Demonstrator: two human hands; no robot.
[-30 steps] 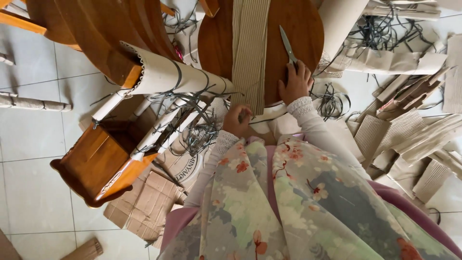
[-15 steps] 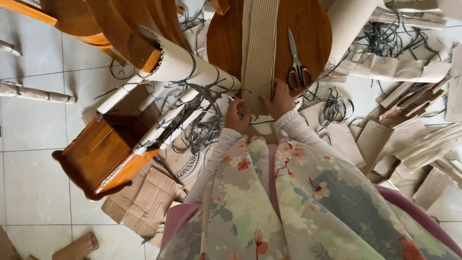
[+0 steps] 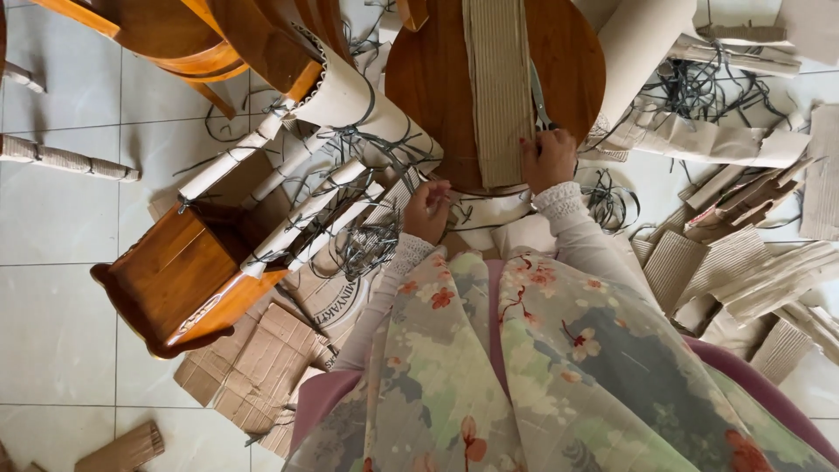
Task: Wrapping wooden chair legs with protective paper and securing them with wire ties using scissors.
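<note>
a round wooden counter [image 3: 437,79] stood before the person, and a long strip of corrugated cardboard [image 3: 498,87] lay down its middle, running off the top edge of the view. to the left, a wooden chair [image 3: 175,280] lay tipped on the tiled floor [image 3: 61,227], its legs wrapped in paper tubes [image 3: 262,140] and tangled with dark strapping [image 3: 367,245] that crowded the space beside the left hand. flattened cardboard pieces [image 3: 262,367] lay on the floor below the chair, and more corrugated offcuts [image 3: 752,271] and a rolled sheet of brown paper [image 3: 638,52] were heaped to the right. the right hand [image 3: 549,162] rested on the strip's lower right edge, its grip closed around the handles of a pair of scissors [image 3: 539,100], whose blades pointed up along the strip's right side. the left hand [image 3: 428,210] hung just below the counter's rim, its fingers curled inward near the strapping and pale paper; whether its grip held anything could not be told. the scissor handles were hidden under the right hand, and the floral garment [image 3: 524,367] covered the person's lap and the floor beneath.
</note>
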